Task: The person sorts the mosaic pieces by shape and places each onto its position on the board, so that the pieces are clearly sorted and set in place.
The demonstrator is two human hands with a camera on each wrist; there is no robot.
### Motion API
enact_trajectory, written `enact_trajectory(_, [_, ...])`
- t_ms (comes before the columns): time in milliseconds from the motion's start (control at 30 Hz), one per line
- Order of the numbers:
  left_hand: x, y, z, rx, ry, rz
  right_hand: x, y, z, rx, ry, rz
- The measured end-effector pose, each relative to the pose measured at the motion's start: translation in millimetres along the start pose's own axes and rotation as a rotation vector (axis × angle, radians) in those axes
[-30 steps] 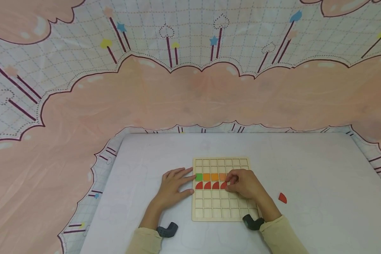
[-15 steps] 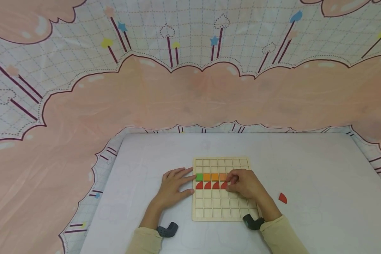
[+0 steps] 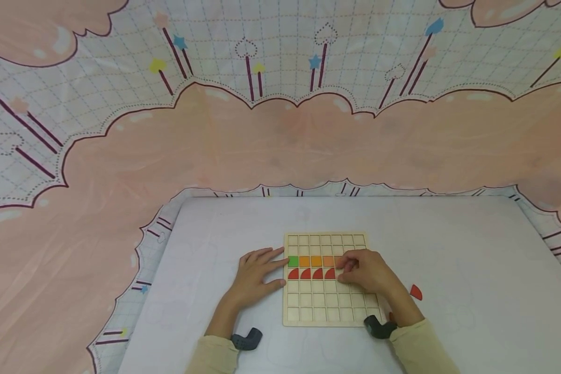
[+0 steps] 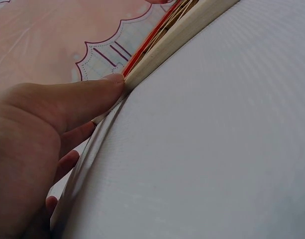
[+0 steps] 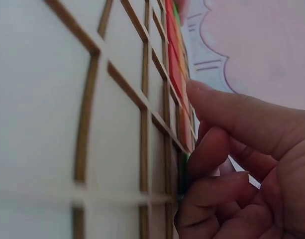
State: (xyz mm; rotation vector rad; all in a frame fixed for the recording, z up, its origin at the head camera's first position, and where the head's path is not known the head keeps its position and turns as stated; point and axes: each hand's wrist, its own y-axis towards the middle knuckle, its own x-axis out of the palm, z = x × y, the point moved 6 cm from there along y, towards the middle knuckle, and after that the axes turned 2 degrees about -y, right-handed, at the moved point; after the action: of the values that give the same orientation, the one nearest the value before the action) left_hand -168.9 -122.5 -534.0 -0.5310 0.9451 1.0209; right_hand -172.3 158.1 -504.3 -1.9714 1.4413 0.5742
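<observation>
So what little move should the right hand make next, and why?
Probably press its piece flat into the cell beside the fourth red quarter-circle piece: the right hand rests there on the wooden grid board, which the left hand steadies.

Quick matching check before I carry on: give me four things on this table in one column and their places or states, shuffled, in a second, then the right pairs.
Things:
1. green square
2. loose red piece
3. left hand
4. right hand

Places or states:
A. lies on the white table, right of the wooden grid board
B. fingers curled on the board, just right of the red quarter-circles
C. first cell of the coloured upper row, left of the orange squares
D. rests flat against the board's left edge

Pairs: 1-C, 2-A, 3-D, 4-B
</observation>
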Motion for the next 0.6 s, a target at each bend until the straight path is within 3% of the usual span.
enact_trajectory(233, [-0.3, -0.1, -0.2, 0.000, 0.001, 0.000, -24.5, -7.8, 11.5, 0.028, 0.027, 0.011])
enact_trajectory(600, [-0.7, -0.2, 0.4, -0.003, -0.004, -0.007, -66.5, -32.6, 51.3, 0.126, -0.089, 0.006])
